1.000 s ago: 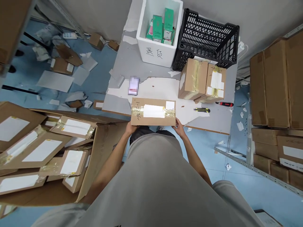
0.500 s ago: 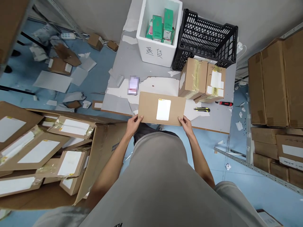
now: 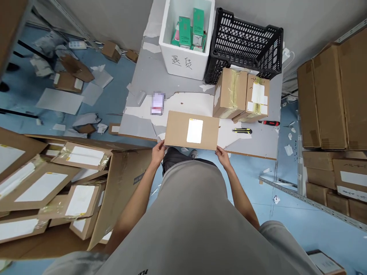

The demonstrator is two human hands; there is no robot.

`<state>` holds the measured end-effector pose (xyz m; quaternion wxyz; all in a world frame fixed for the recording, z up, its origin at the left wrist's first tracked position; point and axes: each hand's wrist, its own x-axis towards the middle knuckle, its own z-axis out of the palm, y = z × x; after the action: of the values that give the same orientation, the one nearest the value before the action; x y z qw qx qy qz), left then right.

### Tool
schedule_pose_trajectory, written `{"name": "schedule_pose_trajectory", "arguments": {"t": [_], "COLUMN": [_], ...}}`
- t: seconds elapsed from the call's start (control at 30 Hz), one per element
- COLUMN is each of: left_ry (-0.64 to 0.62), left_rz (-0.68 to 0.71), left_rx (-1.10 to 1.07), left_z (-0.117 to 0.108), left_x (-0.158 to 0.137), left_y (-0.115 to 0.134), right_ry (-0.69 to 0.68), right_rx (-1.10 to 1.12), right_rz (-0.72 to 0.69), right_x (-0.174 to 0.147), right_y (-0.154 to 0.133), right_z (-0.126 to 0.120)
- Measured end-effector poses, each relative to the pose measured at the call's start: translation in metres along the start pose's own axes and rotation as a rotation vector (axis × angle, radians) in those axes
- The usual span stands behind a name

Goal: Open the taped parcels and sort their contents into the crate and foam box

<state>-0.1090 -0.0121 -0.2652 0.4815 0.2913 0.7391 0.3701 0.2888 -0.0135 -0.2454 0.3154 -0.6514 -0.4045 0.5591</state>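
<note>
A flat brown cardboard box (image 3: 177, 129) with a white label (image 3: 194, 131) lies at the near edge of the worktable (image 3: 137, 126). My left hand (image 3: 158, 153) pinches its near left corner, and my right hand (image 3: 223, 157) is closed at the near right corner. Fingertips beneath the box are hidden. To the right rest a yellow-and-black utility knife (image 3: 242, 131) and a red-and-black one (image 3: 269, 123). Behind them stand two taped cartons (image 3: 233, 91). A small pixelated item (image 3: 158, 103) lies left of the box.
A white foam bin (image 3: 183, 70) holding green boxes and a black plastic crate (image 3: 246, 42) stand at the back. At left, a large open carton (image 3: 126, 172) is full of labelled parcels. Stacked cartons (image 3: 329, 99) line the right side; scraps litter the blue floor (image 3: 249, 172).
The view has shifted slightly, so the scene sits a little further left. Both thumbs have slid off the box's top face to its near corners.
</note>
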Motion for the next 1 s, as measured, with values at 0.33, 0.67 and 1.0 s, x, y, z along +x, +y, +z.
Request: {"name": "schedule_pose_trajectory", "arguments": {"t": [0.33,0.67,1.0], "left_ry": [-0.066,0.125,0.031], "left_rz": [0.070,0.414,0.249], "left_rx": [0.062,0.191,0.059], "left_z": [-0.001,-0.011,-0.001], "left_x": [-0.016,-0.021,0.015], "left_y": [0.014,0.090,0.066], "right_ry": [0.004,0.244,0.163], "right_rx": [-0.051,-0.261,-0.224], "right_rz": [-0.073,-0.322,-0.305], "right_x": [-0.006,0.006,0.062], "right_y": [-0.013,-0.084,-0.063], "right_z": [0.010,-0.011,-0.012]}}
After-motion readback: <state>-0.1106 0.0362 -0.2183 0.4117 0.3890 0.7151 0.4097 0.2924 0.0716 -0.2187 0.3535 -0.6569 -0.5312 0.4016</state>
